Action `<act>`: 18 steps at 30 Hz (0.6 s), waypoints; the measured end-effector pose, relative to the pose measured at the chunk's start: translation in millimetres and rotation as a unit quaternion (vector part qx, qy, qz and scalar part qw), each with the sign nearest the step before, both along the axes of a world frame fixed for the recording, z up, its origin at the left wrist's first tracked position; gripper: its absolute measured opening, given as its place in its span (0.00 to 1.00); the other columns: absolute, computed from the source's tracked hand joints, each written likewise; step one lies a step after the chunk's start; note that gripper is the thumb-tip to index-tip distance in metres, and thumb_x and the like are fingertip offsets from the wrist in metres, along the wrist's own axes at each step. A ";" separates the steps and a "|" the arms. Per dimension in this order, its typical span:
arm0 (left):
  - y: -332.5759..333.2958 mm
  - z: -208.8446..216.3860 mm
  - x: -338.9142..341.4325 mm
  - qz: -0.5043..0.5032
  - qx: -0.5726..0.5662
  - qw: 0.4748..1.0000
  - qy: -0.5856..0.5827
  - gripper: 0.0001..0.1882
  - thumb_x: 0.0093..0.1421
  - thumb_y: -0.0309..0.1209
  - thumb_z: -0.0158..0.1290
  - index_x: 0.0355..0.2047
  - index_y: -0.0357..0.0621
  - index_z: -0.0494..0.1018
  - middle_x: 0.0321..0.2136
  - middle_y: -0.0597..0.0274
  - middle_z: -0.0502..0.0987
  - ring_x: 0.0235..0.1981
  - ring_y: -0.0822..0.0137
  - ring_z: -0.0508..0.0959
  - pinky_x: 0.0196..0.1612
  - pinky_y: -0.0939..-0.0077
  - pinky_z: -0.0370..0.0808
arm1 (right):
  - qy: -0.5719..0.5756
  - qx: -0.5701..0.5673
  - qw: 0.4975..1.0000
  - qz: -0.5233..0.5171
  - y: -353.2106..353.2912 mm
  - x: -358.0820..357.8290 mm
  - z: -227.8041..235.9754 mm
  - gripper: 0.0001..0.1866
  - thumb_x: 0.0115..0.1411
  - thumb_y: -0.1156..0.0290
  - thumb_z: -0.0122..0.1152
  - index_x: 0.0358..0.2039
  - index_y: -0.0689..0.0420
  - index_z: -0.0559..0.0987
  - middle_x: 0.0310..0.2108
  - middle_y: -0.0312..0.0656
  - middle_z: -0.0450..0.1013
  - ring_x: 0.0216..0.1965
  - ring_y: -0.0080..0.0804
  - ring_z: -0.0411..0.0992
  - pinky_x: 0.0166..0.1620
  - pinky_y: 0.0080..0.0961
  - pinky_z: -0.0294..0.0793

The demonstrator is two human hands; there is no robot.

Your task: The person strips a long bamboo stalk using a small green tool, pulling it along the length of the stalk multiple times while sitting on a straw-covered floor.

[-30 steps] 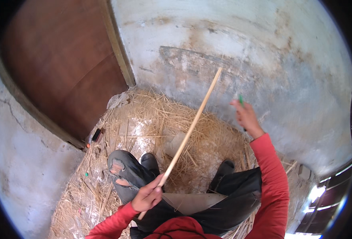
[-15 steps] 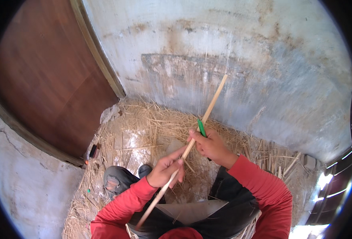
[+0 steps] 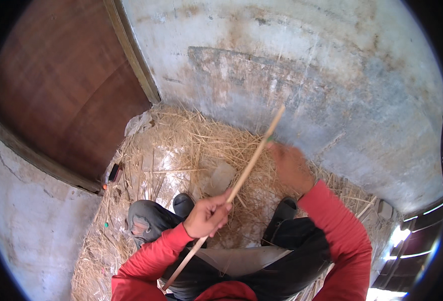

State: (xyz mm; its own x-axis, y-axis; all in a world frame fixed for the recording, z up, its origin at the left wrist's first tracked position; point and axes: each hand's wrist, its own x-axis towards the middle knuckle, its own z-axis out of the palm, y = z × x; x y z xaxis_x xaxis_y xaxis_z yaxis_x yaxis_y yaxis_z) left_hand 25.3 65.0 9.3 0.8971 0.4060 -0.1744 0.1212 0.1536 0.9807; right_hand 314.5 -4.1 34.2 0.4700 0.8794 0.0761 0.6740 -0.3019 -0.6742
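Observation:
A long, pale wooden stick [image 3: 251, 165] slants from near my lap up toward the far wall. My left hand [image 3: 208, 216] is closed around its lower half, in front of my knees. Farther up, my right hand [image 3: 290, 166] is beside the stick's upper part, blurred by motion. At its fingertips, against the stick, shows a bit of a slim green tool [image 3: 270, 140]; most of it is hidden, and I cannot make out its kind. A pale sheet [image 3: 241, 261] stretches across my lap under the stick.
Straw and thin shavings [image 3: 206, 130] litter the floor. My dark sandals [image 3: 184, 204] rest on it. A flat pale slab [image 3: 221, 178] lies ahead; a small black object [image 3: 115, 173] is by the brown door [image 3: 71, 95]. A grey block [image 3: 385, 209] sits right, near the stained wall [image 3: 281, 65].
My right hand has slid up and away along the stick, taking the green tool with it. The left hand stays on the stick, whose upper end has dipped slightly.

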 end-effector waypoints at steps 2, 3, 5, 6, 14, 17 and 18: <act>-6.9 4.4 -17.8 -0.020 0.006 1.000 0.017 0.27 0.75 0.28 0.44 0.73 0.43 0.57 0.17 0.72 0.67 0.14 0.83 0.65 0.17 0.85 0.65 | -0.012 -0.040 0.993 -0.111 12.8 61.4 4.4 0.32 0.72 0.44 0.47 0.37 0.64 0.82 0.27 0.60 0.77 0.33 0.57 0.78 0.36 0.49 0.74; -4.5 2.4 -19.7 -0.032 0.021 0.999 -0.002 0.27 0.75 0.28 0.44 0.73 0.43 0.57 0.18 0.72 0.68 0.14 0.83 0.65 0.17 0.85 0.65 | -0.035 0.016 0.991 -0.126 9.3 88.2 -13.8 0.32 0.72 0.44 0.46 0.36 0.64 0.82 0.27 0.60 0.77 0.33 0.58 0.77 0.38 0.49 0.73; -6.9 -11.0 -23.1 -0.048 0.042 0.997 -0.041 0.28 0.75 0.27 0.45 0.73 0.43 0.57 0.19 0.72 0.68 0.16 0.83 0.65 0.18 0.85 0.65 | -0.097 0.064 0.977 -0.181 -0.5 139.5 -41.4 0.33 0.72 0.44 0.46 0.32 0.64 0.82 0.24 0.56 0.75 0.28 0.54 0.75 0.37 0.46 0.73; -8.4 2.5 -20.8 -0.043 0.048 0.996 -0.063 0.28 0.75 0.28 0.46 0.73 0.44 0.56 0.19 0.73 0.68 0.15 0.83 0.65 0.19 0.84 0.64 | -0.131 0.057 0.963 -0.230 -11.5 157.6 -47.8 0.34 0.72 0.43 0.46 0.30 0.64 0.82 0.20 0.52 0.74 0.25 0.48 0.74 0.35 0.43 0.72; -3.6 -2.5 -16.0 -0.010 0.024 0.999 -0.042 0.28 0.76 0.33 0.43 0.74 0.47 0.53 0.17 0.70 0.70 0.13 0.82 0.67 0.17 0.86 0.66 | 0.287 0.129 0.943 -0.112 -25.5 44.8 15.2 0.26 0.71 0.43 0.52 0.43 0.57 0.80 0.15 0.24 0.60 0.13 0.13 0.53 0.15 0.19 0.48; -5.2 -9.3 -7.6 -0.025 0.023 0.998 -0.044 0.28 0.76 0.33 0.43 0.74 0.46 0.53 0.18 0.69 0.72 0.13 0.81 0.68 0.18 0.85 0.67 | 0.359 0.069 0.931 0.005 -13.7 -24.1 17.2 0.19 0.69 0.50 0.60 0.42 0.56 0.80 0.16 0.23 0.60 0.14 0.12 0.54 0.16 0.18 0.51; -6.4 -12.0 -5.3 -0.028 0.017 0.998 -0.047 0.29 0.76 0.33 0.43 0.74 0.45 0.53 0.19 0.68 0.72 0.13 0.81 0.68 0.19 0.85 0.68 | 0.363 0.045 0.930 0.038 -12.2 -39.0 16.3 0.17 0.68 0.52 0.63 0.41 0.55 0.80 0.16 0.23 0.60 0.14 0.12 0.54 0.16 0.17 0.52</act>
State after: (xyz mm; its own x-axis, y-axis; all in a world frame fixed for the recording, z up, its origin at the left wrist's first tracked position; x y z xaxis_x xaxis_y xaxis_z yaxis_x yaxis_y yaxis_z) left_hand 20.0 58.6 -2.7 0.9300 0.3597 -0.0753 0.0356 0.1158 0.9926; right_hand 275.4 -16.3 50.5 0.3634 0.9175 -0.1619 0.0480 -0.1920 -0.9802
